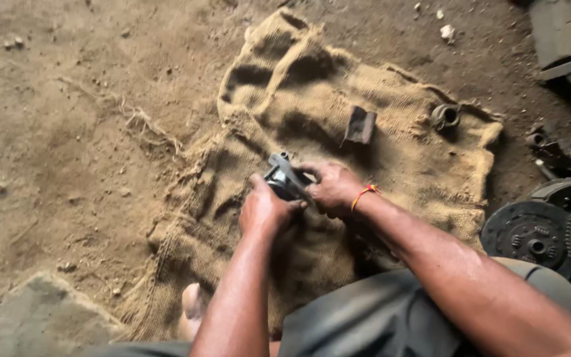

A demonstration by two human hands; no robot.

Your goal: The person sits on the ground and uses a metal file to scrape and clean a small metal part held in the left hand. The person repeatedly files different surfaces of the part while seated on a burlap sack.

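hands grip one dark metal part (284,180) over burlap sack (391,158): left hand (264,210), right hand (330,188), its lower end hidden.

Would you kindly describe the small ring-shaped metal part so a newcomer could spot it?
Start at the tan burlap sack spread on the dirt floor. Near its far right corner lies the small ring-shaped metal part, round and hollow, unlike the flat dark metal block to its left.
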